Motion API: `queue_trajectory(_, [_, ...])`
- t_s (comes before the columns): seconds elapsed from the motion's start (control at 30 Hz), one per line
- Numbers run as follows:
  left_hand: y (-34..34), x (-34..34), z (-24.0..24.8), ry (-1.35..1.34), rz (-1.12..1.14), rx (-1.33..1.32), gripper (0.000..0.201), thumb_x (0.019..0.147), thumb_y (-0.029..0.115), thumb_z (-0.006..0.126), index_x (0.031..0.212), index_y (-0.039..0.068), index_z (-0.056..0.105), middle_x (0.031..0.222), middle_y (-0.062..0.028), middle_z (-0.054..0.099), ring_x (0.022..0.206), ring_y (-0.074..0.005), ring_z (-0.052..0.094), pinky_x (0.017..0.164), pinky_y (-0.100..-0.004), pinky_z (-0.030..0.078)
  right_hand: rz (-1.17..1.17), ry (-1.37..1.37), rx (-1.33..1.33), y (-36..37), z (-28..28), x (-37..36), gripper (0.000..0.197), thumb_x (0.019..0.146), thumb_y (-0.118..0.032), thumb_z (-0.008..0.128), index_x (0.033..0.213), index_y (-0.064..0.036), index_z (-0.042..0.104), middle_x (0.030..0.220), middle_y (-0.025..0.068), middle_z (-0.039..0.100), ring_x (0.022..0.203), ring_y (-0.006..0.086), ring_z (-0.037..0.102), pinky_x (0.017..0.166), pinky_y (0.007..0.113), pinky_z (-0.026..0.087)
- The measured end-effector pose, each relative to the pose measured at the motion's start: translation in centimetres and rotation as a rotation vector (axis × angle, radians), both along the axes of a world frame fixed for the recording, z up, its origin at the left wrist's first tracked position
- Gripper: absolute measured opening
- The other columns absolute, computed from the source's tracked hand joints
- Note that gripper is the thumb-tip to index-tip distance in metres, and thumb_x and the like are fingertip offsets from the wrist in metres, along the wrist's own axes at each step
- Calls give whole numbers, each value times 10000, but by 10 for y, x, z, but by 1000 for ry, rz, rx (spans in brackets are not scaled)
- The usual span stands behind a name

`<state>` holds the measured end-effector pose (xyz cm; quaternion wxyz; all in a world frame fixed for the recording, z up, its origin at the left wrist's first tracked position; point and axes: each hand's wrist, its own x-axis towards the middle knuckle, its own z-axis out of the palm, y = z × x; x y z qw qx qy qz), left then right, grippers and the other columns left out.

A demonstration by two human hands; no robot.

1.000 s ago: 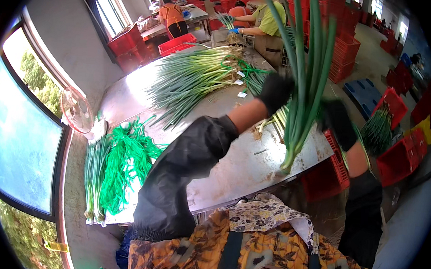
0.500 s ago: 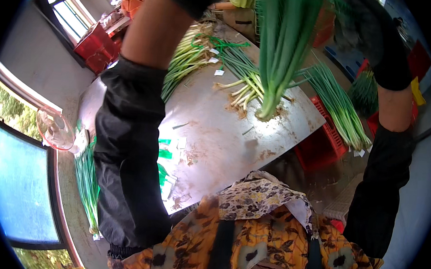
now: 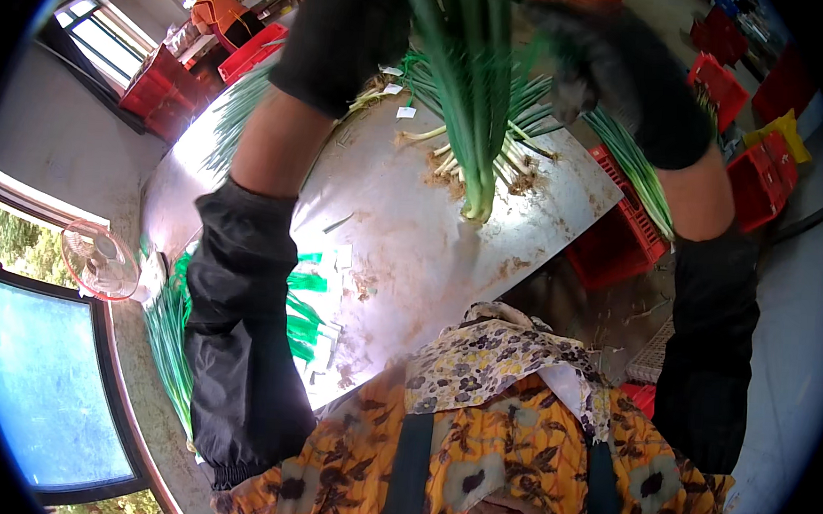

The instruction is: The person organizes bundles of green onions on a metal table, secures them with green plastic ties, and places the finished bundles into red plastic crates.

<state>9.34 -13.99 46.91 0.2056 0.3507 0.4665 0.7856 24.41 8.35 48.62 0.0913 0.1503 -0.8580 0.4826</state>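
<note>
A bunch of green onions (image 3: 479, 157) stands upright before me, white ends down near the metal table, its leaves running out past the top edge. My left hand (image 3: 359, 32), in a black glove, closes on the leaves at the bunch's upper left; its fingertips are hidden. Right of the leaves is my right hand (image 3: 611, 76), in a dark glove with greyish fingertips. It is smeared by motion, so its grip is unclear. Behind the bunch, loose green onions (image 3: 436, 160) with brown roots lie on the table.
The metal table (image 3: 410, 285) carries green ties (image 3: 304, 321) with white tags. More green onions lie at its left (image 3: 171, 337). A red crate (image 3: 616, 232) stands off the right corner, with green onions (image 3: 643, 168) across it. A pink fan (image 3: 100, 259) stands left; a person (image 3: 224, 10) bends far left.
The upright bunch has shifted left. My right hand has come left toward its leaves, and my left hand sits slightly lower. The view has tilted, showing more of the room's far end.
</note>
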Motion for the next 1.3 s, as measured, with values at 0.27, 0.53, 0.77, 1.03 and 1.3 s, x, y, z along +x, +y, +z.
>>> queue_trajectory(0.27, [-18, 30, 51, 1279, 572, -343, 194, 763, 48, 608, 953, 37, 643, 785, -121, 639, 715, -237, 627, 651, -379, 490, 239, -2, -574, -4, -8, -24, 235, 959, -162, 480, 1108, -16, 587, 741, 55, 549, 606, 133, 575, 580, 286, 501])
queue_trajectory(0.53, [-12, -7, -19, 18, 127, -274, 121, 876, 154, 573, 863, 57, 645, 643, -17, 578, 496, -102, 510, 434, -242, 373, 107, 1, -653, 3, -53, -3, 344, 978, -229, 460, 1211, 16, 520, 979, 108, 608, 842, 164, 615, 739, 324, 535])
queue_trajectory(0.77, [-17, 0, -24, 100, -34, -83, 205, 917, 143, 497, 1059, 39, 603, 873, -58, 649, 725, -174, 636, 667, -328, 515, -107, 291, 110, -39, -218, -22, 1339, 502, -386, 906, 1472, -29, 55, 1470, 214, 247, 1364, 364, 254, 1122, 432, 225])
queue_trajectory(1.03, [-85, 9, 37, 383, 142, 301, 495, 977, 308, 414, 1395, 58, 325, 1242, -167, 537, 1078, -224, 566, 894, -324, 476, -326, 387, -211, -70, -176, -76, 614, 655, -333, 822, 1117, -12, 575, 964, 130, 659, 890, 248, 641, 800, 362, 504])
queue_trajectory(1.3, [-65, 29, -199, 353, 152, -413, 747, 882, 150, 584, 1474, 85, 135, 1413, -137, 359, 1196, -210, 422, 918, -301, 445, -60, 66, 1, -77, -238, -53, 991, 577, -359, 843, 1355, -16, 335, 1281, 222, 465, 1203, 345, 460, 980, 412, 390])
